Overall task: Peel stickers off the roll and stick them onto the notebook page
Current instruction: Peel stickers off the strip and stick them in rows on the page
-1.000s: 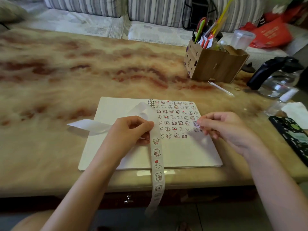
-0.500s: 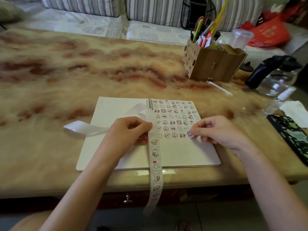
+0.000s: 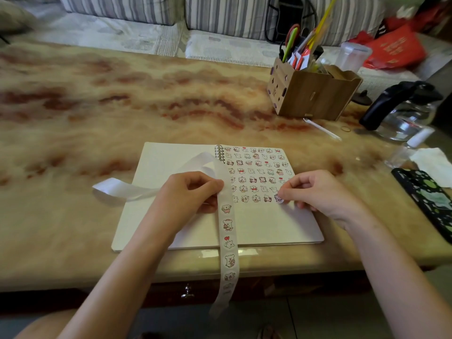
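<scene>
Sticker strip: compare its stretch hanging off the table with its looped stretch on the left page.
The hanging stretch carries cartoon stickers; the looped stretch is bare white backing. The hanging stretch drops straight over the table edge; the looped stretch curls across the notebook onto the table. Both are one piece, pinched by the left hand.

Marbled table (image 3: 97,113), wooden organiser (image 3: 315,94) with pens, glass kettle (image 3: 406,113), patterned phone case (image 3: 430,199), striped sofa (image 3: 220,13)

We reach both forearms forward, palms down. Our left hand (image 3: 188,192) is curled, thumb and forefinger pinched together. Our right hand (image 3: 315,192) is curled too, fingertips (image 3: 285,190) pinched and pointing left.
</scene>
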Action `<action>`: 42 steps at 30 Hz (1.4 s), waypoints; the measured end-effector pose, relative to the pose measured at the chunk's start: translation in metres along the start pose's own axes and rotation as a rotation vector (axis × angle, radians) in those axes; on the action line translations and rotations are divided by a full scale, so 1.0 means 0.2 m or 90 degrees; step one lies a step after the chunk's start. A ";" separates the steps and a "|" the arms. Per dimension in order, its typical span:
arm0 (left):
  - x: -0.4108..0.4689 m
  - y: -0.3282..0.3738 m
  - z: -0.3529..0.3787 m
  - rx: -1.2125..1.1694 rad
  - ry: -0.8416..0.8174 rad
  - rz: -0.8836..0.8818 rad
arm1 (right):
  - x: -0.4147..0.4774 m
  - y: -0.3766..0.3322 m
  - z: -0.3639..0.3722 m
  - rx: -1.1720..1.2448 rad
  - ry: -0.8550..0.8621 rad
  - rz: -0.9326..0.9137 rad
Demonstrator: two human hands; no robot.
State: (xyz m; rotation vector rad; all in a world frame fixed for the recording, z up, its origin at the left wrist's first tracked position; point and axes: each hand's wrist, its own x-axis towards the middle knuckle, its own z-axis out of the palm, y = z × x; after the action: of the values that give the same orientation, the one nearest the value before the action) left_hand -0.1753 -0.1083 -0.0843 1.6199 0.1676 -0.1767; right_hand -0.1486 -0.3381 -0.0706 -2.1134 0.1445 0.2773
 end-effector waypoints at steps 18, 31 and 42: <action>0.00 0.00 0.00 0.004 0.001 -0.001 | 0.05 0.06 0.03 -0.052 0.037 -0.029; 0.01 -0.01 0.00 0.017 0.007 0.005 | 0.06 0.06 -0.01 -0.021 0.012 -0.016; 0.00 -0.01 0.00 0.020 0.013 0.007 | 0.06 0.08 0.00 -0.053 0.034 -0.028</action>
State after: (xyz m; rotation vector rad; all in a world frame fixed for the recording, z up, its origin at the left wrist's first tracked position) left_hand -0.1749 -0.1086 -0.0868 1.6534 0.1724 -0.1553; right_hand -0.1403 -0.3463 -0.0857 -2.2053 0.1188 0.2047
